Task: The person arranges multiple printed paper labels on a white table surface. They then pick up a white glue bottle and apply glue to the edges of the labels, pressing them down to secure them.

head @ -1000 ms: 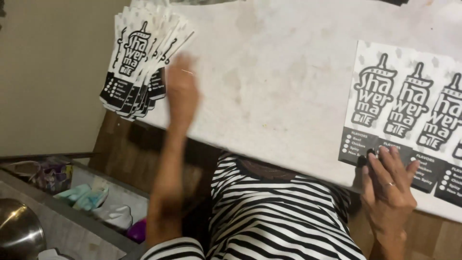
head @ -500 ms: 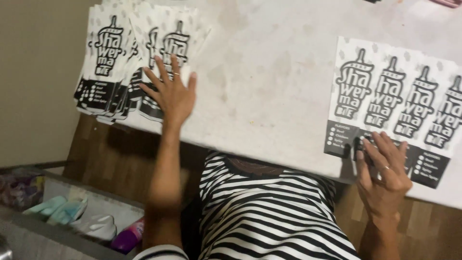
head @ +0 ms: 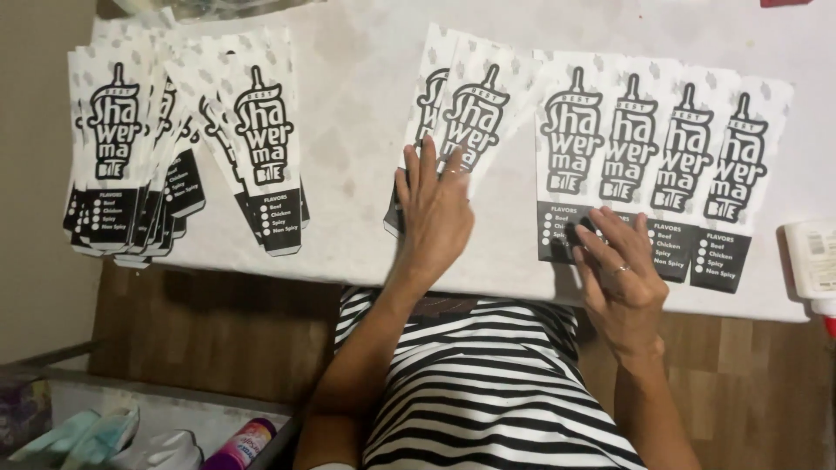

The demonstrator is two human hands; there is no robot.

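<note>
Bench (head: 348, 139) top is white, a bit stained, with a wood front edge at 6 o'clock. Left hand (head: 433, 213) lies flat and open, fingers spread, pressing on two overlapping printed paper sleeves (head: 475, 113) near centre; nothing gripped. Right hand (head: 620, 274) is also open, fingertips (head: 585, 233) resting on the black lower edge of a row of four sleeves (head: 662, 165) at 3 o'clock, laid side by side and overlapping. Ring on that hand. Fanned stack of sleeves (head: 113, 157) sits at 9 o'clock, with a few more sleeves (head: 261, 148) fanned just beside it, well apart from both hands. White bottle (head: 812, 259) at the far right edge of the bench. Person wears a black-and-white striped shirt (head: 488, 383). Beige wall at left; a tray (head: 131, 409) at 7 o'clock below the bench holds cloths and a pink bottle (head: 239, 444).
</note>
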